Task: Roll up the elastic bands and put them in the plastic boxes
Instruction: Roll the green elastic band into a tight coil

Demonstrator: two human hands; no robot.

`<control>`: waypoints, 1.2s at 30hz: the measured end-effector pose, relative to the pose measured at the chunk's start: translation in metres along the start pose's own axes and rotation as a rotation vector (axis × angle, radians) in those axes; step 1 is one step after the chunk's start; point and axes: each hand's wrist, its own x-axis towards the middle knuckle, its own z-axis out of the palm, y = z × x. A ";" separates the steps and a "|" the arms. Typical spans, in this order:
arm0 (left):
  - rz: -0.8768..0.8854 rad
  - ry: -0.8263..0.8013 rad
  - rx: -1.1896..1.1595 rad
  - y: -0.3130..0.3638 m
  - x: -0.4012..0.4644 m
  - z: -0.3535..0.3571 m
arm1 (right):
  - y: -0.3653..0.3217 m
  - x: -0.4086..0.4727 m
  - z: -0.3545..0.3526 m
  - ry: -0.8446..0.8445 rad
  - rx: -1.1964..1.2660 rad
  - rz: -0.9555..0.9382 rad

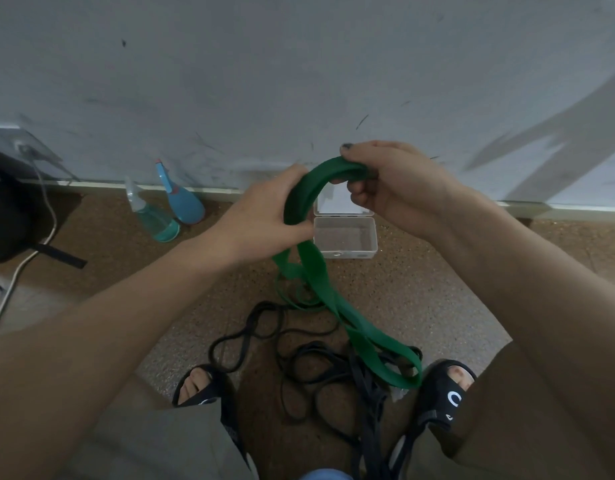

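Nearest the camera, both bare forearms reach forward from the lower corners, over knees in grey-green shorts. Between the knees, two feet in black sandals [444, 393] stand on the speckled floor [420, 292], and a tangle of thin black elastic bands [299, 372] lies loose on the floor between them.

A wide green elastic band [320, 271] rises from that pile: its lower loop rests on the floor just beside the right sandal, and its length climbs, twisted, to the two hands. The left hand [261, 216] is held with its back toward the camera and its wrist straight; its thumb lies across the near face of the band and its fingers curl behind it, clamped on the band where the band bends. From there the band arches up and to the right into the right hand [389, 181], which is raised slightly higher, palm turned left, with its thumb on top and its fingers [359, 194] curled under, pinching the folded end of the band.

Just beyond the hands, a clear plastic box [346, 237] sits open on the floor, its lid tipped back toward the wall. Farther left, two blue spray bottles [171, 206] stand against the skirting. At the far left edge are a black bag [4, 216] and a white cable [29, 258]. A scuffed grey wall [299, 64] closes the view.
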 end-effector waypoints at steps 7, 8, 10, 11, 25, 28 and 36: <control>-0.058 -0.086 0.053 -0.004 -0.002 0.005 | 0.002 -0.005 0.004 -0.079 0.022 -0.007; -0.055 -0.083 0.025 -0.004 -0.002 0.005 | 0.001 -0.005 0.003 -0.079 0.034 -0.010; -0.061 -0.043 -0.048 -0.002 -0.001 0.003 | -0.002 -0.004 -0.001 -0.063 0.081 -0.009; -0.068 -0.027 -0.065 -0.002 -0.001 0.003 | -0.004 -0.004 -0.004 -0.047 0.110 -0.004; 0.096 0.077 0.130 -0.003 -0.005 -0.017 | 0.019 0.004 -0.021 0.139 -0.772 0.047; 0.151 -0.010 0.234 -0.002 -0.009 -0.012 | 0.024 -0.001 -0.009 0.195 -0.861 -0.138; 0.123 0.009 0.011 0.014 -0.009 -0.003 | 0.030 -0.016 0.028 -0.048 -0.703 -0.249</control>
